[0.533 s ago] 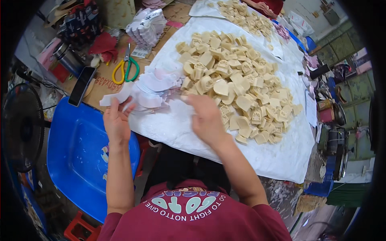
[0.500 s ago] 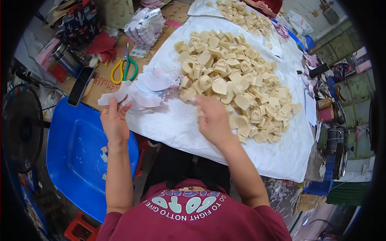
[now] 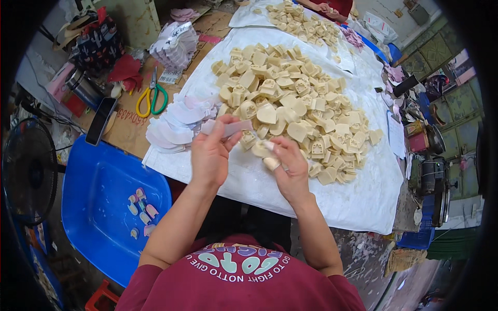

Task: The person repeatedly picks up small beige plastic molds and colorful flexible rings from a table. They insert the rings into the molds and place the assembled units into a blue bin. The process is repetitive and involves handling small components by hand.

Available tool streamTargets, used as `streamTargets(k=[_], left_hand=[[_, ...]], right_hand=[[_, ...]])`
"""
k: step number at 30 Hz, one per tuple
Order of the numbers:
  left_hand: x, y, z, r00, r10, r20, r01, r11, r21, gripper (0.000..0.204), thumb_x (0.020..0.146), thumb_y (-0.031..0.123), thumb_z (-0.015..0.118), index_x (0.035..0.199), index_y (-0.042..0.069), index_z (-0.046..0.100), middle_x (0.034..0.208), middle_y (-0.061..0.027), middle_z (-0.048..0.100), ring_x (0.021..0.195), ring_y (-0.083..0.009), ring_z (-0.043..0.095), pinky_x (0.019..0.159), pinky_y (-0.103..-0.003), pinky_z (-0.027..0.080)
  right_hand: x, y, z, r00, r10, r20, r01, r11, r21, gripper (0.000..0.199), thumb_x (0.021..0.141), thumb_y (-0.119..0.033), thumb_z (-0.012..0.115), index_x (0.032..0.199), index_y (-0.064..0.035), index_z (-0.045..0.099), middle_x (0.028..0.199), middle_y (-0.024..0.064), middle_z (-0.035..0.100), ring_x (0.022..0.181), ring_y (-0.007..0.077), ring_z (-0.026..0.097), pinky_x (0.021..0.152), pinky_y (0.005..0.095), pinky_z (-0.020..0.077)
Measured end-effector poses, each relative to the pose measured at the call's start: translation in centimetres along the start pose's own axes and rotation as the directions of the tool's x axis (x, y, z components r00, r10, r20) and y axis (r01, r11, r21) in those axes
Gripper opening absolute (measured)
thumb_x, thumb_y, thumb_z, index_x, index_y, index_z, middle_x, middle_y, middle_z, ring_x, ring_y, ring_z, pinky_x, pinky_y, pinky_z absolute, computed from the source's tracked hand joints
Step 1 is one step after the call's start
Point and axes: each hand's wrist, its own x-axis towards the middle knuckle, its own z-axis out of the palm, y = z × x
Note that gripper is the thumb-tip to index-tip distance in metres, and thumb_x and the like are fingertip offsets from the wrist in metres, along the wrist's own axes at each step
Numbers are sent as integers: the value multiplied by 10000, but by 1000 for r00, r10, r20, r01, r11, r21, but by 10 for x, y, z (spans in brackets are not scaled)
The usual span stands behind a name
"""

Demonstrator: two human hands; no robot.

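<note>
In front of me, low over the near edge of the white-covered table, both my hands are raised close together. My left hand (image 3: 210, 158) pinches a thin, curved, pale pink strip (image 3: 237, 127). Between the fingertips of my right hand (image 3: 291, 171) is a small cream moulded piece (image 3: 260, 150); the fingers have pale covers on their tips. Just beyond, a big heap of cream moulded pieces (image 3: 288, 98) spreads over the cloth, many with a rounded outline and some with a ribbed hollow. Left of my left hand lies a fanned stack of pale pink and white strips (image 3: 174, 130).
Scissors (image 3: 153, 88) with yellow and green handles and a phone (image 3: 101, 120) lie left. Below stands a blue basin (image 3: 78, 207) holding several small coloured pieces (image 3: 151, 210). A bundle of strips (image 3: 174, 45) sits farther back. Another person's hands (image 3: 325, 8) are beyond a second heap (image 3: 306, 27).
My left hand has carried the strip rightward from beside the stack. My right hand has drawn back from the heap and now shows a cream piece in its fingers. The view has shifted slightly.
</note>
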Motion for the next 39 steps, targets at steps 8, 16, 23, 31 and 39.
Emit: streamTargets(k=[8,16,23,31,39], left_hand=[[20,-5,26,999,-47,0,45,950,310,374,977,357,532,784,43,595,691,-74,625,536,-134,586,492,-267,472],[13,14,5,993,-88,80,32,845,534,286,984,268,525,980,12,653,783,-44,667,665,-107,625,588,-247,488],[12,12,11,972,-118,-204,119,993,-6,353,1016,345,440,915,36,581,805,-72,636,695,-176,627,626,-317,515],[-9,9,19,992,-26,-126,48,984,174,304,1009,307,473,1013,28,592,828,-64,641,729,-156,618,665,-311,503],[4,14,-6,996,-51,74,35,978,206,358,1020,339,426,961,26,592,755,-107,661,712,-205,635,702,-335,520]], right_hand=[[17,-21,18,1000,-12,-25,15,992,128,340,756,71,625,1088,1,647,1031,150,638,907,284,647,771,339,525],[31,-17,15,965,-231,127,233,973,0,330,714,67,651,1033,-18,648,1015,132,649,932,288,648,793,348,534],[27,-36,35,985,-132,-114,137,990,41,488,664,16,687,1139,-14,580,1152,150,590,1009,334,597,828,392,515],[33,-21,15,940,-297,170,292,955,54,554,657,-37,728,1191,-11,583,1160,167,584,1013,336,591,849,385,509],[16,-7,-43,999,-46,27,45,998,35,476,716,-69,731,1169,5,603,1166,155,604,983,303,625,790,345,527]])
